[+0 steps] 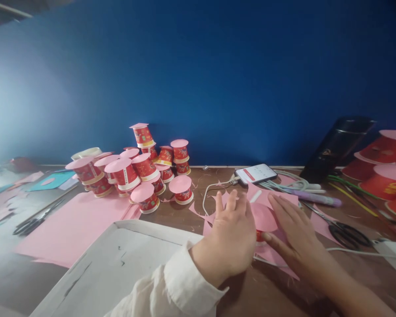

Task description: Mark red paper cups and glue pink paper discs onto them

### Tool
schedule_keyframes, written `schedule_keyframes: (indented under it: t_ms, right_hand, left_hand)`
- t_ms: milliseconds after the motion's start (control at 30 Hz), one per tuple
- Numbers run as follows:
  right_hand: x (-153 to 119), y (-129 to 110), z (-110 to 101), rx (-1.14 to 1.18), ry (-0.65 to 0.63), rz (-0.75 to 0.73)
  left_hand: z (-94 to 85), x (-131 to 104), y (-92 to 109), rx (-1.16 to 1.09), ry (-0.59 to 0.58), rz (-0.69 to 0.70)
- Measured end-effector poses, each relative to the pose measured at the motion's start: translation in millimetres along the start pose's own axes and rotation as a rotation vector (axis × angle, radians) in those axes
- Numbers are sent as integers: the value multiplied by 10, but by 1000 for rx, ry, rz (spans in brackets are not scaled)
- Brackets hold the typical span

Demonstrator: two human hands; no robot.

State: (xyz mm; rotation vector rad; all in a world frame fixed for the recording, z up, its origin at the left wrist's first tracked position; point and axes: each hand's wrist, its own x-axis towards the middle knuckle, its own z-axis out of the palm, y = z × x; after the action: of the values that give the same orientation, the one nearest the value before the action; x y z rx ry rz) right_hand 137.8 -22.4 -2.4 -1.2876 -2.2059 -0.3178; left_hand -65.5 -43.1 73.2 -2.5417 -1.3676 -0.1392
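Note:
Between my two hands stands a red paper cup (259, 235) topped by a round pink paper disc (263, 216). My left hand (232, 233) is at the cup's left side, its fingers spread and pointing away. On the right, my right hand (292, 229) has its fingers stretched out, with the thumb beside the cup's rim. Neither hand is closed round the cup; whether the left one touches it is hidden. Pink paper scraps (285, 201) lie under and around the cup.
Many pink-topped red cups (122, 174) stand behind left, near pink sheets (75, 220) and a white tray (119, 268). A phone (255, 173) with a cable, a black bottle (336, 147), scissors (348, 233) and more cups (387, 180) are right.

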Motion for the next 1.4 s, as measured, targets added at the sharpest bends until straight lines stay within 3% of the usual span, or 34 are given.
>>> schedule_keyframes:
  t_ms: [167, 433, 633, 733, 867, 1067, 1400]
  right_hand:
    - [-22, 49, 60, 45, -15, 52]
    - [-33, 16, 98, 61, -26, -2]
    - [0, 9, 60, -15, 16, 123]
    - [35, -34, -3, -21, 77, 46]
    - [40, -100, -59, -13, 46, -63]
    - [-30, -92, -7, -39, -12, -47]
    - [-51, -117, 18, -88, -40, -22]
  left_hand:
    - [15, -21, 60, 86, -41, 27]
    - [85, -32, 75, 134, 24, 32]
    - [-13, -68, 176, 176, 69, -33]
    - [-78, -106, 272, 198, 126, -41]
    - [-126, -143, 339, 165, 140, -14]
    - [-183, -175, 291, 126, 151, 47]
    - [-198, -183, 352, 102, 144, 31]
